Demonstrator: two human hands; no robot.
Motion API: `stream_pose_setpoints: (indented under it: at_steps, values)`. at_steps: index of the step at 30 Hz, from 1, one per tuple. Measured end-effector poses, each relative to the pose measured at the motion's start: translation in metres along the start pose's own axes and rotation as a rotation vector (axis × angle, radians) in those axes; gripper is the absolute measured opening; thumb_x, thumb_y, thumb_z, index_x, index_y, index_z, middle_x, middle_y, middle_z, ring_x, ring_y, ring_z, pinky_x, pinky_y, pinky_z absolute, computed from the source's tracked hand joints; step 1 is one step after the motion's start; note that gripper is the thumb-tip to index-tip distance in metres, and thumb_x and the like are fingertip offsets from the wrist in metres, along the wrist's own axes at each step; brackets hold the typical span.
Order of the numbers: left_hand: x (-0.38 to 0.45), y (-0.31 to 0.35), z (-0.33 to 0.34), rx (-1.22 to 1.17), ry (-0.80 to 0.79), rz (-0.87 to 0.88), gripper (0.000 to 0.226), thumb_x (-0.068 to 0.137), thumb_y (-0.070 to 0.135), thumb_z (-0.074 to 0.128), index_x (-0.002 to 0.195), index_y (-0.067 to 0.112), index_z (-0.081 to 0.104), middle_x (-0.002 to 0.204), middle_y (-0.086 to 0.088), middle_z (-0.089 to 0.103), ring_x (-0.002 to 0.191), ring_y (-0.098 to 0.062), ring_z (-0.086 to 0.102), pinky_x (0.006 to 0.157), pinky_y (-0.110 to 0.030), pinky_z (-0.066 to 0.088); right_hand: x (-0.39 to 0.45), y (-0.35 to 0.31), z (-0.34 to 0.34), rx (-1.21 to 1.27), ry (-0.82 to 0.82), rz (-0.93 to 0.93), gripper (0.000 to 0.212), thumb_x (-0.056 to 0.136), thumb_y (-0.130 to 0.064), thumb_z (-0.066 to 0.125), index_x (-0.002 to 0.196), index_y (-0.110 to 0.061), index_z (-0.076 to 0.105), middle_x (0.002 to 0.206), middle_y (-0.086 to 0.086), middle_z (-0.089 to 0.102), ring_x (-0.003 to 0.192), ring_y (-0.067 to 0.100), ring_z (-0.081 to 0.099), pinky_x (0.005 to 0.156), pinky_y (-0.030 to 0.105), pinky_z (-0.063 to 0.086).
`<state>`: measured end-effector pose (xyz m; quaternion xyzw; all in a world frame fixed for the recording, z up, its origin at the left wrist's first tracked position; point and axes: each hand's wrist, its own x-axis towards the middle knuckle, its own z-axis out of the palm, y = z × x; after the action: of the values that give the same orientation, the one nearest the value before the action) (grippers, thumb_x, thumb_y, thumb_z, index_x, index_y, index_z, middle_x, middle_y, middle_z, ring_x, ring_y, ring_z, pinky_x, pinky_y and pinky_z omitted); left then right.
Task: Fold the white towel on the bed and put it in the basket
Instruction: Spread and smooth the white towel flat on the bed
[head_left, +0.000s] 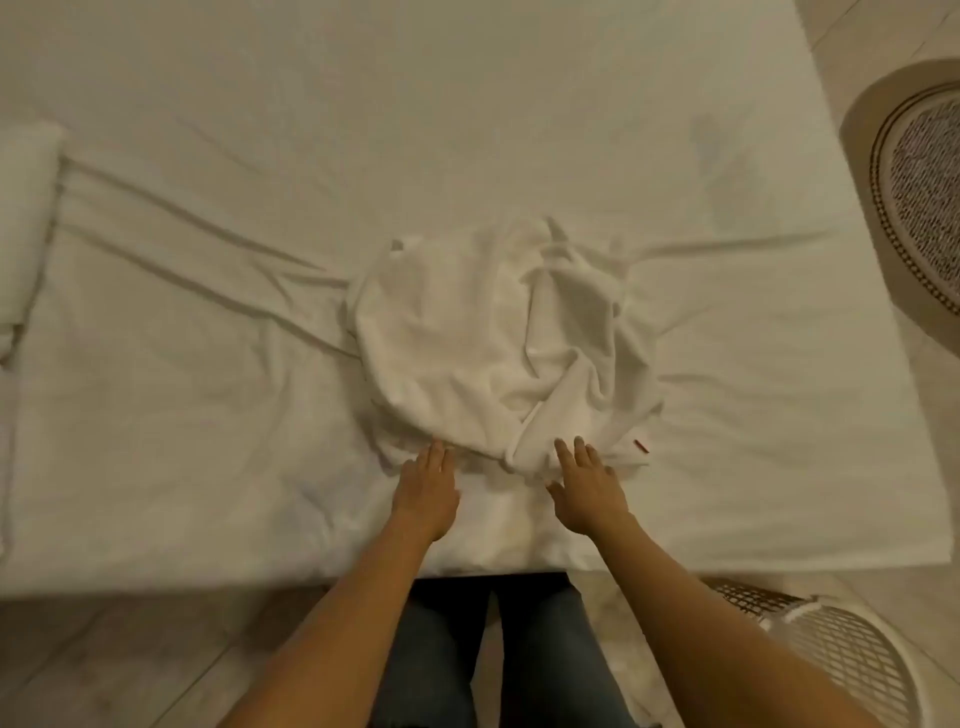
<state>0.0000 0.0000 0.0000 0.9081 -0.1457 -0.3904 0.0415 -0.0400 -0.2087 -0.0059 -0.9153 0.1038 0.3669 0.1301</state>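
A white towel (498, 343) lies crumpled in a rounded heap on the white sheet of a bed (208, 415), near the bed's front edge and roughly at the middle of the view, its right half bunched into deep folds and its left half smoother. A small red tag (641, 446) shows at the towel's near right corner. Both of a person's bare hands rest at the heap's near edge: the left hand (427, 491) lies flat, palm down, with its fingers together and their tips touching the towel's hem; the right hand (589, 488) is spread, palm down, its fingertips on a rolled fold of the cloth (neither hand is gripping anything). The sheet around the towel is creased in long wrinkles that run outward to both sides. A folded white pillow or bedding roll (23, 228) sits at the bed's left edge. Below the bed, the person's jeans-clad legs (498, 654) stand on a pale floor, and a white wire basket (841, 660) sits at lower right, just beside the right forearm. A patterned round rug (919, 197) lies on the floor at far right.
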Motion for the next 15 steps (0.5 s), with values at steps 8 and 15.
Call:
stream_pose_setpoints:
  at_steps: [8, 15]
  values:
    - [0.040, 0.010, 0.018, 0.019, 0.234, 0.024, 0.069, 0.098, 0.020, 0.041, 0.151, 0.010, -0.003, 0.160, -0.008, -0.012, 0.149, -0.021, -0.005, 0.121, -0.036, 0.003, 0.034, -0.005, 0.022, 0.009, 0.076, -0.041, 0.070, 0.094, -0.032, 0.045, 0.149, -0.021, 0.002, 0.159, 0.011, 0.000, 0.146, 0.028, 0.005, 0.115, 0.043, 0.020]
    - [0.085, -0.004, 0.036, 0.140, 0.236, 0.009, 0.087, 0.092, 0.033, 0.055, 0.150, 0.009, -0.005, 0.161, -0.008, -0.006, 0.149, -0.023, -0.001, 0.120, -0.042, 0.006, 0.067, 0.011, 0.046, -0.052, 0.101, -0.041, 0.078, 0.092, -0.030, 0.048, 0.149, -0.025, -0.005, 0.159, 0.009, -0.007, 0.146, 0.026, -0.003, 0.119, 0.046, 0.011]
